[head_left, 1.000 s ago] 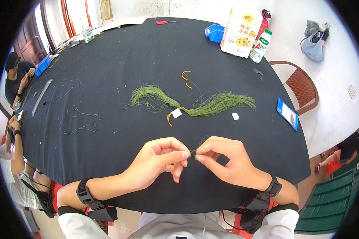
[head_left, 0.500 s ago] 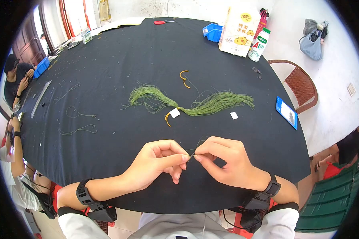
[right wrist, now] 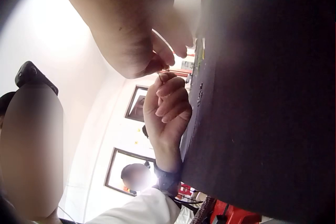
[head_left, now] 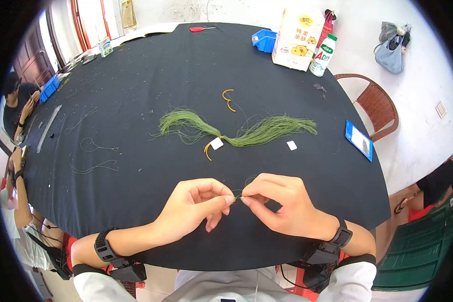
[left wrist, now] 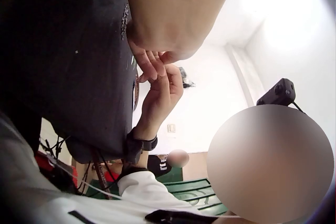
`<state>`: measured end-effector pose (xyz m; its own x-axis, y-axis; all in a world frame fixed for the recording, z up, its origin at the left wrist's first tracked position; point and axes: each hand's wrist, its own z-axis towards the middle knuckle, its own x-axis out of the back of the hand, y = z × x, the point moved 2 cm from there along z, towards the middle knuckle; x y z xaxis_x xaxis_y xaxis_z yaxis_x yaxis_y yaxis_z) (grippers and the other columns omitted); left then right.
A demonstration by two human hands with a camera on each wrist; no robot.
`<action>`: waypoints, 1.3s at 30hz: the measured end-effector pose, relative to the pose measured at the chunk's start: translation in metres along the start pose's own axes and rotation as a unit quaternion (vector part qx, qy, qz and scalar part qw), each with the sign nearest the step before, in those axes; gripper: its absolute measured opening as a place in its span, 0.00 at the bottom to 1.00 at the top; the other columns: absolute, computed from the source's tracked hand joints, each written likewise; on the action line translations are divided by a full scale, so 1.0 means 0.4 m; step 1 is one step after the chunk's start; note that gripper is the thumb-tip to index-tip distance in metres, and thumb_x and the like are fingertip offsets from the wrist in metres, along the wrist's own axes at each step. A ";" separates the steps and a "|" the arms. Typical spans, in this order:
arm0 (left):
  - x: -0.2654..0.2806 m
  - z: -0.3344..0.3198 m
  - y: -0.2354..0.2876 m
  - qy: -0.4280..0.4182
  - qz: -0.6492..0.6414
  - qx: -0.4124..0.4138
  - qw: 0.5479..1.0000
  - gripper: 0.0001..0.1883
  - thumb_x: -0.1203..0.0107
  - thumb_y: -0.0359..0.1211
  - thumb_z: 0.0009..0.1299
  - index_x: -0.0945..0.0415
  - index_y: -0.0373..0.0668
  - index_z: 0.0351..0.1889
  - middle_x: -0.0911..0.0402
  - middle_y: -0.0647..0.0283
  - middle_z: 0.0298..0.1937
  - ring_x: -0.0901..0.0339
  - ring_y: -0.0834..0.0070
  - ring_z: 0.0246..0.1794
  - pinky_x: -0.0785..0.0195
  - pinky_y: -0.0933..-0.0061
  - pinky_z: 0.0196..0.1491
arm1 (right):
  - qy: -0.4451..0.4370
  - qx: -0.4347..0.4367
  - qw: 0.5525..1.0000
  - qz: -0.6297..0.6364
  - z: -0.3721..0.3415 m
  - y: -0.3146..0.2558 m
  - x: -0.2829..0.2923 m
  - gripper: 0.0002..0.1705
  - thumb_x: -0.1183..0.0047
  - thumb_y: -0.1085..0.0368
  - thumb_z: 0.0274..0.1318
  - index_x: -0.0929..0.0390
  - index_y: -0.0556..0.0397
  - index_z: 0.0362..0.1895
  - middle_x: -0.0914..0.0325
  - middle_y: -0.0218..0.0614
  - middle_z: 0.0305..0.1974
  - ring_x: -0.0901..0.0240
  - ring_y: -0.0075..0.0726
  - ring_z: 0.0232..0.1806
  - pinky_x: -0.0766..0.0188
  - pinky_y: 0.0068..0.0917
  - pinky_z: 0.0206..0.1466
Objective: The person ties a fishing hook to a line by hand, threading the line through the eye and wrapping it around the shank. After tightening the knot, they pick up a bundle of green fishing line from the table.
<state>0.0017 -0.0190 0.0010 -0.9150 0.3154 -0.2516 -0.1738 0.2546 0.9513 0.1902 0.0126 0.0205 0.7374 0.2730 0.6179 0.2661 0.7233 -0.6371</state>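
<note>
Over the near part of the black table, my left hand (head_left: 194, 205) pinches a thin green thread (head_left: 238, 197) between thumb and forefinger. My right hand (head_left: 282, 207) pinches the same thread just beside it, with only a small gap between the fingertips. A loose loop of the thread curves up by the right forefinger. Farther back lies a bundle of green threads (head_left: 267, 131), tied at its middle, with a white tag (head_left: 216, 143) beside the tie. In the right wrist view the left hand (right wrist: 170, 103) shows its curled fingers close to the right hand's fingertips.
Yellow curved pieces (head_left: 228, 100) and a white square (head_left: 291, 145) lie around the bundle. Loose thread loops (head_left: 98, 146) are on the left. At the right edge is a blue packet (head_left: 359, 141); a tissue pack (head_left: 297, 40) and a bottle (head_left: 323, 56) stand behind. People sit at left.
Both hands have shifted slightly left, still pinching the thread, and the thread's loop has changed shape. The table's things appear a little farther left as the head view turns.
</note>
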 end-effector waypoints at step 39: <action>-0.002 -0.006 0.004 -0.023 -0.013 -0.009 1.000 0.07 0.46 0.28 0.69 0.24 0.32 0.39 0.23 0.63 0.30 0.28 0.83 0.20 0.33 0.81 0.22 | 0.012 -0.123 0.989 0.082 0.001 0.000 0.018 0.09 0.44 0.70 0.54 0.23 0.56 0.42 0.23 0.32 0.31 0.26 0.21 0.26 0.29 0.18 0.26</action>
<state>0.0012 -0.0211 0.0034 -0.8926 0.3497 -0.2844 -0.2050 0.2469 0.9471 0.1953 0.0149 0.0252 0.7963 0.3566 0.4886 0.2832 0.4941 -0.8220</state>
